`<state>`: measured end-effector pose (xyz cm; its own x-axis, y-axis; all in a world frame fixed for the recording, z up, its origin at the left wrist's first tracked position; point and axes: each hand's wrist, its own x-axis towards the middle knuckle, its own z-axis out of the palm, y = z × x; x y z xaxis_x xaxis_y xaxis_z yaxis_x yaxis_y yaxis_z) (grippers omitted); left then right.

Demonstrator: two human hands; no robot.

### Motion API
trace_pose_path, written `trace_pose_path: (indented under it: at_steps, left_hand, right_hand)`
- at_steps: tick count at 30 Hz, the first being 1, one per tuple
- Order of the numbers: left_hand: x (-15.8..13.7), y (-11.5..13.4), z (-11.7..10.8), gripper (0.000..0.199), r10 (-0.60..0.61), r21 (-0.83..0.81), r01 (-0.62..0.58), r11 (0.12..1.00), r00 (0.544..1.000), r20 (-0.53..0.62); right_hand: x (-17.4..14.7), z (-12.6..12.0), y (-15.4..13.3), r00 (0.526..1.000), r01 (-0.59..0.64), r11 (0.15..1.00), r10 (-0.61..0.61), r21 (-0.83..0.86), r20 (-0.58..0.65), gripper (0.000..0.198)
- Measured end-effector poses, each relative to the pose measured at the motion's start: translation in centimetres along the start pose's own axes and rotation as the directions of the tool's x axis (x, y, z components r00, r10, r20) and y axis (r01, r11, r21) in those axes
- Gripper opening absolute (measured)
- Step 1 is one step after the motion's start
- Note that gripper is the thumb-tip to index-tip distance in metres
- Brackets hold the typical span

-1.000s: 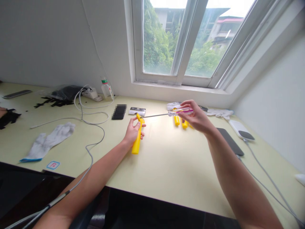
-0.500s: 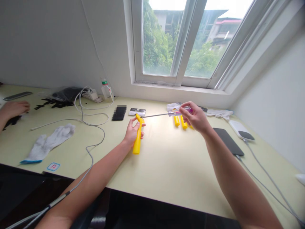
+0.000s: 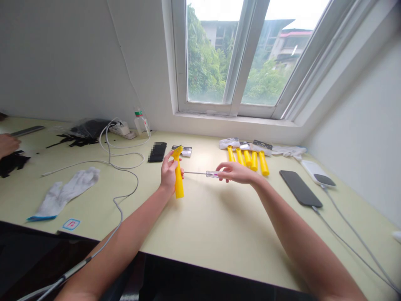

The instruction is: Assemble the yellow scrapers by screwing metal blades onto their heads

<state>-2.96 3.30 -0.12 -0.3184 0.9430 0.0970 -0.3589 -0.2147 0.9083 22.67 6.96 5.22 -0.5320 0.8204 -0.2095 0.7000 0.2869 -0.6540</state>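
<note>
My left hand (image 3: 169, 174) is closed around a yellow scraper (image 3: 178, 179), held nearly upright with its head at the top. From the right, my right hand (image 3: 233, 172) grips a screwdriver (image 3: 212, 174) by its clear and purple handle, fingers at the handle's rear end. The thin metal shaft points left, its end close to my left fingers and the scraper's handle; whether it touches is unclear. Behind my right hand lie several more yellow scrapers (image 3: 247, 158) in a row, their heads in clear and black packaging.
Left on the table (image 3: 200, 225) are a white glove (image 3: 67, 190), a looping cable (image 3: 138, 179) and a bottle (image 3: 141, 122). Behind the scraper lie a black phone (image 3: 157, 152) and a small packet (image 3: 187, 151). A dark phone (image 3: 300, 188) and white device (image 3: 318, 172) lie right. Another person's hand (image 3: 8, 145) is far left.
The screwdriver's tip has come away from the scraper's head; my right hand has moved left and toward me with it. The scraper stands more upright. The other person's hand has shifted left.
</note>
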Motion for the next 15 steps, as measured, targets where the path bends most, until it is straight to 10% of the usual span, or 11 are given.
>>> trace_pose_path:
  at_steps: [4, 8, 15]
  left_hand:
    - [-0.8, -0.5, 0.5, 0.045, 0.093, 0.097, -0.105, 0.990, 0.989, 0.118]
    - [-2.1, -0.7, 0.7, 0.035, 0.231, 0.272, -0.304, 0.913, 0.935, 0.268]
    - [-4.0, -1.2, 0.7, 0.041, 0.519, 0.481, -0.830, 0.280, 0.553, 0.652]
  right_hand:
    - [0.1, -0.1, 0.2, 0.998, 0.037, 0.997, -0.041, -0.065, -0.053, 0.030]
    - [-0.5, -0.7, -1.1, 0.955, 0.221, 0.945, -0.160, 0.240, -0.252, 0.044]
    - [-3.1, -0.7, -5.1, 0.942, 0.324, 0.911, -0.286, 0.257, -0.174, 0.035]
